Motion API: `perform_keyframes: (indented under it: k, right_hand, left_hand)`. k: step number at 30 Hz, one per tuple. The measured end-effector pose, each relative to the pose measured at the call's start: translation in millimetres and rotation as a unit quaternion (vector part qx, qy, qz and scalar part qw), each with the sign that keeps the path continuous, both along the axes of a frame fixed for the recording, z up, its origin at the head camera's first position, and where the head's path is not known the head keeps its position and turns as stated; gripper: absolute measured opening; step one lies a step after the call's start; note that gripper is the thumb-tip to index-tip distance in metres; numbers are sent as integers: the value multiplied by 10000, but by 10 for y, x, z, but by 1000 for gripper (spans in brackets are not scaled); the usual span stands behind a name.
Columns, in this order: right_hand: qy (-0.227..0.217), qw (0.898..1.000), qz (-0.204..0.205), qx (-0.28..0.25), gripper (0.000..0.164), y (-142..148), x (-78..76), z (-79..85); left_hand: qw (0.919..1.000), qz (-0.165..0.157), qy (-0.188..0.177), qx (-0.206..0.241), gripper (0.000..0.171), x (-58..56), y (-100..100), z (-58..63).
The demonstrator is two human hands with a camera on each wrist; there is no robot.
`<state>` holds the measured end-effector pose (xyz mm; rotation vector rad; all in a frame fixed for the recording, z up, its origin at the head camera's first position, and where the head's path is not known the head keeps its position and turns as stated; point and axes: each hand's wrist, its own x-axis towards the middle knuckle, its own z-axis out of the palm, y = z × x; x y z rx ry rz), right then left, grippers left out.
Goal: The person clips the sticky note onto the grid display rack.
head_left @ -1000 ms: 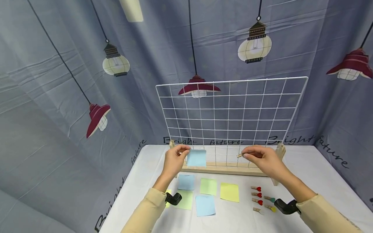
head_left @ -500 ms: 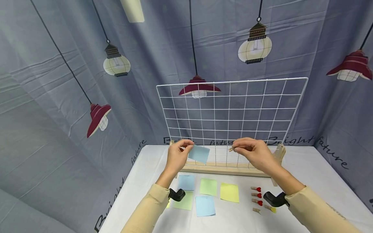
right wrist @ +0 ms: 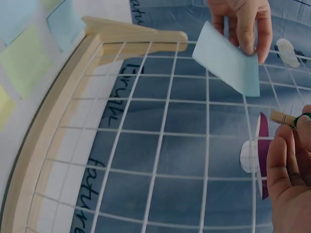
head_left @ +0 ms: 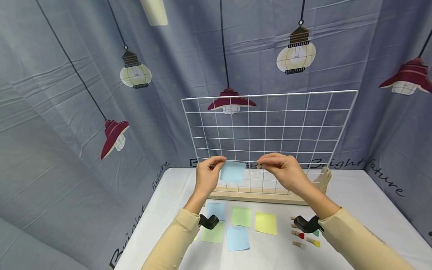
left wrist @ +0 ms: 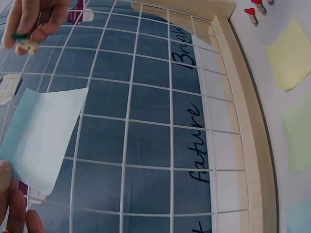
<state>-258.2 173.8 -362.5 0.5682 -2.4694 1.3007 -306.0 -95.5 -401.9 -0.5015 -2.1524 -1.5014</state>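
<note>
My left hand (head_left: 206, 176) pinches the left edge of a light blue sticky note (head_left: 233, 171), which hangs in front of a white wire grid panel (head_left: 270, 94). To the right, at about the same height, my right hand (head_left: 283, 170) holds a small wooden clothespin (right wrist: 282, 118) between thumb and fingers. A bit of green shows on that clothespin in both wrist views. Its wooden tip points toward the note, with a gap between them. In the right wrist view the note's free corner juts out in front of the wires.
The panel stands in a wooden base (head_left: 260, 197). Blue (head_left: 237, 239), green (head_left: 241, 216) and yellow (head_left: 266, 223) sticky notes lie on the white table. Decorated clothespins (head_left: 298, 234) lie at the right, partly hidden by the right wrist camera (head_left: 307, 224). A printed curtain (head_left: 162, 75) hangs behind.
Both hands have risen and come closer together. The right hand has moved left with the clothespin, and the left hand slightly right with the blue sticky note.
</note>
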Motion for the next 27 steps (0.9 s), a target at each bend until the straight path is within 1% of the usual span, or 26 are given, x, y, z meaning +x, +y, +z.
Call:
perform_keyframes:
  k: [3, 5, 10, 12, 15, 18, 22, 27]
  right_hand:
    - [93, 9999, 35, -36, 24, -63, -34, 55]
    - [69, 9999, 23, -71, 25, -103, -45, 92]
    - [-287, 9993, -155, -155, 31, -203, -58, 191]
    - [-408, 9988, -214, -183, 29, -238, -64, 225]
    - [-467, 9984, -230, -225, 24, -286, -85, 264]
    - [-439, 9985, -173, -265, 23, -323, -122, 298]
    - [-342, 9986, -134, -368, 27, -371, -176, 360]
    - [-330, 9983, -205, -440, 24, -433, -234, 448]
  left_hand:
    - [10000, 15, 12, 75, 12, -10, 26, 42]
    - [9999, 79, 14, 112, 11, -16, 45, 75]
    - [9996, 185, 79, 215, 8, -37, 71, 155]
    - [9994, 213, 104, 235, 7, -46, 74, 182]
    - [9992, 260, 151, 252, 6, -55, 71, 213]
    - [9991, 309, 150, 241, 5, -62, 63, 239]
    - [9991, 314, 85, 287, 4, -64, 67, 289]
    - [9984, 300, -4, 472, 5, -77, 93, 343]
